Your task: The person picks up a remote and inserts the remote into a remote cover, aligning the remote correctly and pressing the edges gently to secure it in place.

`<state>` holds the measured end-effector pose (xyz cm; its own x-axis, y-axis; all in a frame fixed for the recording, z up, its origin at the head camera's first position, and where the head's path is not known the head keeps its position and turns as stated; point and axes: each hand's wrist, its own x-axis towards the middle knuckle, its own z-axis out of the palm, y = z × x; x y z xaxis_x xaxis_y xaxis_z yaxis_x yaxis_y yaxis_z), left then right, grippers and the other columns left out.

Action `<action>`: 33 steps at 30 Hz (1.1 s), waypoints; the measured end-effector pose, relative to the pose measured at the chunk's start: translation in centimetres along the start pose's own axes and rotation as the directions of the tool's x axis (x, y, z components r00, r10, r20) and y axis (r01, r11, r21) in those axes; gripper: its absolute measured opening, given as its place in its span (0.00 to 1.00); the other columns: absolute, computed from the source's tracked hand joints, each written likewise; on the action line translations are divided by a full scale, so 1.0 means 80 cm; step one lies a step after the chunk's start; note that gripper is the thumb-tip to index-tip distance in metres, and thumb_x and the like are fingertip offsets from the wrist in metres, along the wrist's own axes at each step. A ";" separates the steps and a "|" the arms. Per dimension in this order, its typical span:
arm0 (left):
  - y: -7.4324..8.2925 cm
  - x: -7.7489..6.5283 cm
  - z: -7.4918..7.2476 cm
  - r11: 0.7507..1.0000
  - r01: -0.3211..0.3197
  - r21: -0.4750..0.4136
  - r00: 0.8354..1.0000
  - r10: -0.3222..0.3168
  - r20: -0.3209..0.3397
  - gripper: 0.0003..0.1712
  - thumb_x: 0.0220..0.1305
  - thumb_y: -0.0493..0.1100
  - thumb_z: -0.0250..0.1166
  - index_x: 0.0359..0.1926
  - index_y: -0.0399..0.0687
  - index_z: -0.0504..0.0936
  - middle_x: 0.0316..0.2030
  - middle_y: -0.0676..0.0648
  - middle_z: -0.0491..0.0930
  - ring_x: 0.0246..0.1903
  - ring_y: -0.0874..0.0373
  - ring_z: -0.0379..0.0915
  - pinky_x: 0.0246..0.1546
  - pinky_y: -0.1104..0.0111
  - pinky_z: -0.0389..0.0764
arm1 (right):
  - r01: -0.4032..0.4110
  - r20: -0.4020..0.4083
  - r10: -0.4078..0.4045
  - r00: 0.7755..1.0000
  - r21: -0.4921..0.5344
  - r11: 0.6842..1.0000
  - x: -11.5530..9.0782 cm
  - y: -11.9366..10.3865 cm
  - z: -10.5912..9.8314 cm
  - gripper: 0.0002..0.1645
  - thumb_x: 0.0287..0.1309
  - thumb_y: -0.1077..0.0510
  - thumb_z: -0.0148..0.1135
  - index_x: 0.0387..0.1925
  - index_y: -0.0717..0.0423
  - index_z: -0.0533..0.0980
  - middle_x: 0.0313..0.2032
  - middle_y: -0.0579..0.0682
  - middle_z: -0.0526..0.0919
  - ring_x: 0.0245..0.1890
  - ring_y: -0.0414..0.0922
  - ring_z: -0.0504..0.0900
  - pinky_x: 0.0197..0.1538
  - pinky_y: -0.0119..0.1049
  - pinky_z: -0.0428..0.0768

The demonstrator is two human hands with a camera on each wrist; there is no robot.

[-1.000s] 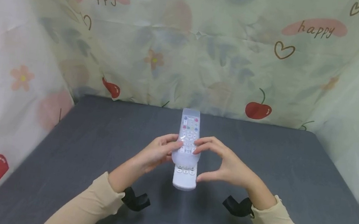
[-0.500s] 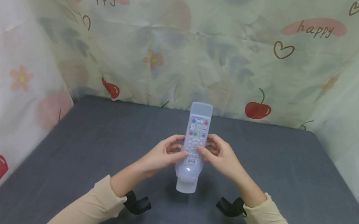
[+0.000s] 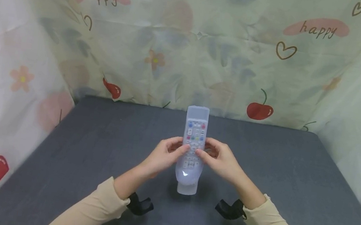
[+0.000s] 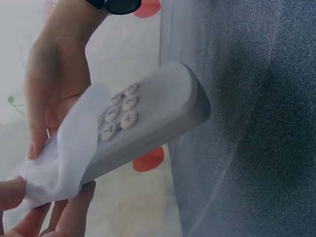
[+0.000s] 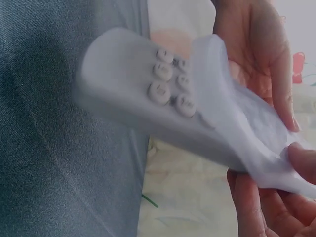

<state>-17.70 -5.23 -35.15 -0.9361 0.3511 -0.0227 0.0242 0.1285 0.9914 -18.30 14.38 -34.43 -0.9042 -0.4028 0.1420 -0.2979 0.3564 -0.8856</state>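
A white remote control (image 3: pixel 187 189) is partly inside a translucent sleeve (image 3: pixel 198 113). In the head view it is held up above the table, its coloured buttons showing through the sleeve. The lower end juts bare out of the sleeve's loose mouth; both wrist views show pale round buttons on that bare end (image 4: pixel 168 89). My left hand (image 3: pixel 165 155) grips the sleeved remote from the left, thumb on the front. From the right, my right hand (image 3: pixel 223 162) grips it likewise, its thumb near the other. Most fingers are hidden behind the remote in the head view.
A dark grey table (image 3: pixel 125 124) lies beneath the hands. Printed cloth (image 3: pixel 193 61) with cherries, hearts and lettering hangs behind and at both sides. Black straps (image 3: pixel 230 209) stick out at both wrists.
My right hand has moved from fingers at the edge and thumb near the lower end to a grip with thumb on the front. The remote has tipped, and its bare number buttons are hidden in the head view.
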 end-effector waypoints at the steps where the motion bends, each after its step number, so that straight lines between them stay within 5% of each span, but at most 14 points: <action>1: 0.000 0.000 0.000 1.000 -0.013 0.000 1.000 0.013 -0.003 0.21 0.69 0.45 0.54 0.59 0.42 0.72 0.53 0.38 0.77 0.48 0.52 0.77 0.48 0.57 0.79 | -0.003 0.002 0.003 1.000 0.006 1.000 0.000 0.000 0.000 0.23 0.60 0.61 0.59 0.54 0.68 0.70 0.45 0.66 0.80 0.37 0.48 0.84 0.37 0.34 0.82; 7: 0.000 -0.001 0.002 0.999 -0.042 -0.004 0.999 0.042 -0.019 0.20 0.69 0.42 0.53 0.58 0.38 0.72 0.51 0.35 0.78 0.45 0.53 0.78 0.45 0.60 0.81 | -0.048 0.000 0.048 0.999 0.036 0.998 0.000 -0.003 -0.005 0.23 0.63 0.57 0.57 0.55 0.66 0.69 0.49 0.64 0.78 0.38 0.45 0.83 0.39 0.36 0.82; 17: -0.002 -0.001 0.003 0.999 -0.033 0.020 0.999 0.033 -0.028 0.19 0.68 0.42 0.54 0.56 0.38 0.74 0.48 0.36 0.79 0.42 0.56 0.78 0.43 0.61 0.81 | -0.075 -0.170 0.077 0.982 0.017 0.997 0.007 -0.016 -0.021 0.21 0.65 0.56 0.53 0.55 0.64 0.72 0.48 0.64 0.80 0.37 0.47 0.84 0.41 0.32 0.82; 33: 0.004 -0.005 0.009 0.999 -0.051 0.005 0.997 0.051 -0.049 0.19 0.68 0.40 0.54 0.56 0.35 0.74 0.48 0.34 0.80 0.42 0.53 0.80 0.45 0.61 0.80 | 0.018 -0.223 -0.033 0.974 -0.071 0.997 0.014 -0.020 -0.018 0.07 0.61 0.63 0.56 0.34 0.66 0.76 0.29 0.59 0.80 0.24 0.37 0.78 0.34 0.28 0.80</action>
<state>-17.09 -4.64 -34.95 -0.9497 0.3111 0.0345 0.0736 0.1147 0.9907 -19.28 14.57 -32.24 -0.9393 -0.2166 0.2663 -0.3349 0.4082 -0.8492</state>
